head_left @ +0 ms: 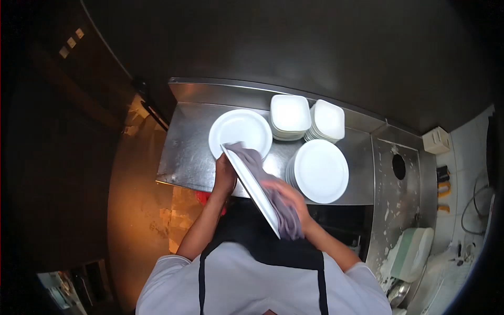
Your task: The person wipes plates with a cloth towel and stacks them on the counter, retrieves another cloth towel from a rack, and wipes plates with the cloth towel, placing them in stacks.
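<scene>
A white plate (251,190), tilted steeply, is held in front of my apron. My left hand (224,175) grips its left edge, fingers partly hidden behind it. On the plate's right face lies a crumpled grey-purple cloth (286,214), with my right hand (287,197) pressed on it, slightly blurred. Just beyond my left hand, a round white plate (240,134) rests on the steel counter (189,152). To the right of my hands stands a stack of round white plates (321,171).
Two stacks of squarish white dishes (290,113) (329,119) stand at the counter's back. At the right is a steel sink area (386,210) with a round hole and a white-and-green container (412,254). A white box (436,140) sits by the tiled wall.
</scene>
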The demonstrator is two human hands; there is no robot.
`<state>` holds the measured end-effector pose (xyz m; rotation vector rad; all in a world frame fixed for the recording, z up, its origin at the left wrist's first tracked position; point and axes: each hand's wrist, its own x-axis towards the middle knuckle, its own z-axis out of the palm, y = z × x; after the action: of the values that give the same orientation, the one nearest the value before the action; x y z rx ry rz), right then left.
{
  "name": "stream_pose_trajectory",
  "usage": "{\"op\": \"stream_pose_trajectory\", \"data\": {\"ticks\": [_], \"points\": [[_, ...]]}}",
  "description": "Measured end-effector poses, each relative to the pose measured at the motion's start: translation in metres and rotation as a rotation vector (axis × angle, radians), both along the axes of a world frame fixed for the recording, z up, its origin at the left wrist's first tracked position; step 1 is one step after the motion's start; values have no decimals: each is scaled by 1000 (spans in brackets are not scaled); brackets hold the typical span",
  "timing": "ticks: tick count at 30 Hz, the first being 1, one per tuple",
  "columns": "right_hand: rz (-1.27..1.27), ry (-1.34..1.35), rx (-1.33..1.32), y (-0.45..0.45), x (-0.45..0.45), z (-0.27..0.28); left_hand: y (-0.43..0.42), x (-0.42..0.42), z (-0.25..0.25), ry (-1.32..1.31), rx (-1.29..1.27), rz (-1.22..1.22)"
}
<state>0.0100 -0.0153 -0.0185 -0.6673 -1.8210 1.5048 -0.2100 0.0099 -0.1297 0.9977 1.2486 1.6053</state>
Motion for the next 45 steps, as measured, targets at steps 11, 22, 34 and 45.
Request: {"op": "stream_pose_trajectory", "data": {"ticks": [11,22,34,45], "points": [[63,107,70,53,-49,26,-2,9,32,-430,50,-290],[229,-431,-89,13,-21,-2,-25,-13,26,-158,429,-81],[-224,-173,118,33,12,80,-5,-77,-24,2,-101,384],[-909,-929,486,126,132,-70,53,-96,-87,220,-338,547]]}}
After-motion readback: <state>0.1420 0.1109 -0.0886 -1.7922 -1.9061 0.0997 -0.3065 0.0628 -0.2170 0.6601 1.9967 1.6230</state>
